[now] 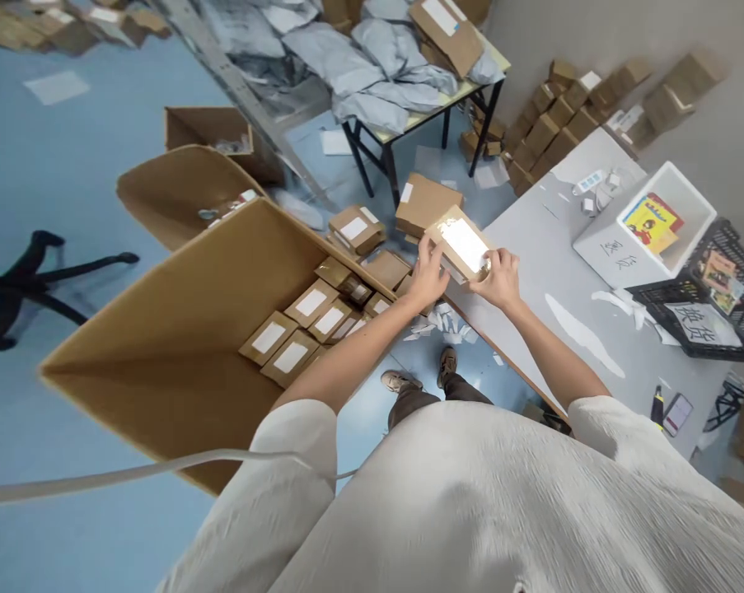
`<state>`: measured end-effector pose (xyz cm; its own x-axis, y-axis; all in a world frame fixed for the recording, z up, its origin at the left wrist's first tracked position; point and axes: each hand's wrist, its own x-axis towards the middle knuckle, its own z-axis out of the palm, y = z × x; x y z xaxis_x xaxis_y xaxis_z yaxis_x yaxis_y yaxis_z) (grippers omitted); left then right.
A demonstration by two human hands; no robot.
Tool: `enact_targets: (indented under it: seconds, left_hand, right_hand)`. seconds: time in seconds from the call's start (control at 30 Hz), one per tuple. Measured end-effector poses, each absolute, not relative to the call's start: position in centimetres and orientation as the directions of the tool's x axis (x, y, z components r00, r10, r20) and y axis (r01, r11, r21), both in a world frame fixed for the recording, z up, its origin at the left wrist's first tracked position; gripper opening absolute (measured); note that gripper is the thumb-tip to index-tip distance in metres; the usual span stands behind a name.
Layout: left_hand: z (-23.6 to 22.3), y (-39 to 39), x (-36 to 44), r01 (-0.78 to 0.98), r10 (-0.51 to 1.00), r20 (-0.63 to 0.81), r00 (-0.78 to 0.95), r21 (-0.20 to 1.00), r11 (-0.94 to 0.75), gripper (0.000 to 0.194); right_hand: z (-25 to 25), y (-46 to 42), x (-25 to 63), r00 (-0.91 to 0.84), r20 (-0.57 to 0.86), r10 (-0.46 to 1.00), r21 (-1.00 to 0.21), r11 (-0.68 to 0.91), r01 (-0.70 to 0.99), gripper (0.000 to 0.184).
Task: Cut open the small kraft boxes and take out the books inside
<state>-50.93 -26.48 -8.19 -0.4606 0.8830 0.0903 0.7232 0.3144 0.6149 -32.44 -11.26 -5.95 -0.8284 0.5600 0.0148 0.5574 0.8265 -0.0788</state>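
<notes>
Between my two hands is a small brown cardboard box [461, 239] with a white label on top and shiny tape at its ends. My left hand [429, 276] grips its left end, fingers bent over the edge. At the right end, my right hand [497, 278] is closed around the corner. The box is held up at the left edge of the grey table [532, 239]. Below and to the left, a large open carton [180, 329] holds several labelled boxes [291, 357] packed side by side.
More boxes [430, 202] lie on the blue floor ahead. Grey mailing bags [377, 74] cover a black-legged table. The grey table bears a white bin [624, 247], a black crate [705, 305], a phone [677, 414] and a cutter [657, 405]. A cable [161, 468] crosses at left.
</notes>
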Motion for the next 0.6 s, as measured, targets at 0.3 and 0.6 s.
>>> enact_targets:
  seconds: [0.3,0.6]
  left_hand:
    - [-11.2,-18.6,-41.3,0.784,0.988,-0.106,-0.113,0.601,0.154,0.076]
    - [-11.6,-15.4,-38.2,0.853,0.973,-0.229,0.017,0.511,0.106,0.08]
  right_hand:
    - [-9.4,-8.0,-23.1,-0.57,0.055,0.82,-0.247,0.564,0.788,0.069]
    - [-10.7,-7.4,-19.5,-0.434,-0.111,0.894,-0.137,0.418,0.898,0.063]
